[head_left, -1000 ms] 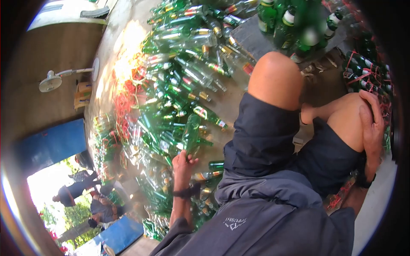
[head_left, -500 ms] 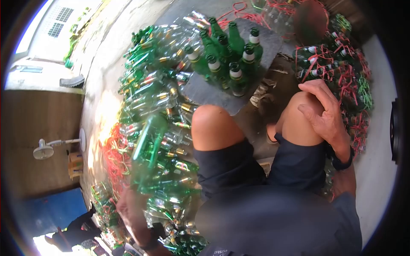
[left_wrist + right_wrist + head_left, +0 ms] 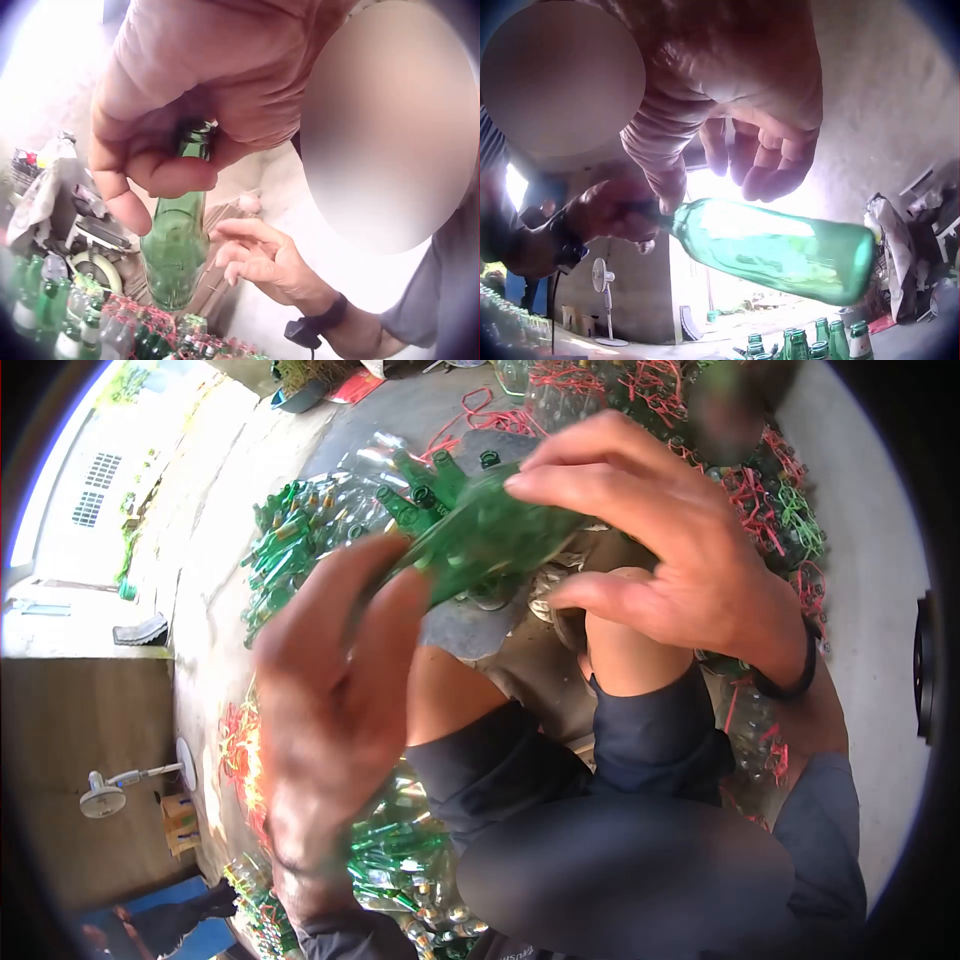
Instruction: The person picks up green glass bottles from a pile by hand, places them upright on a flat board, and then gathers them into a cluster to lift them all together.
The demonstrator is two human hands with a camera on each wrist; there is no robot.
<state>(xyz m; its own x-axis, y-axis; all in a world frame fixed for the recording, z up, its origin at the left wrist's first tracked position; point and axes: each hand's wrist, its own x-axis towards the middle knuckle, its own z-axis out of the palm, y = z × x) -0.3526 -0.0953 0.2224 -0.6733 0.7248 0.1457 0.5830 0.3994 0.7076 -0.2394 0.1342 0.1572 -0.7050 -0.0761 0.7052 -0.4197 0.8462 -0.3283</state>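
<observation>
A green glass bottle (image 3: 500,530) is held up in front of the body, lying aslant in the head view. My left hand (image 3: 335,670) grips it by the neck, and in the left wrist view the fingers curl round just below the mouth of the bottle (image 3: 176,247). My right hand (image 3: 680,550) is beside the bottle's body, fingers loosely bent and thumb apart. In the right wrist view those fingers (image 3: 761,161) hang over the bottle without closing round it. Behind it, several green bottles (image 3: 405,510) stand upright on a grey slab (image 3: 465,635).
Loose bottles (image 3: 290,550) lie heaped on the floor at the left, with more (image 3: 400,860) beside the left leg. Bundles tied with red string (image 3: 755,510) line the right side by the wall (image 3: 870,510). A white fan (image 3: 100,800) stands far left.
The left hand has lifted the green bottle from the heap up before the body. The right hand has left the knee and come up beside the bottle. The head view has swung toward the slab.
</observation>
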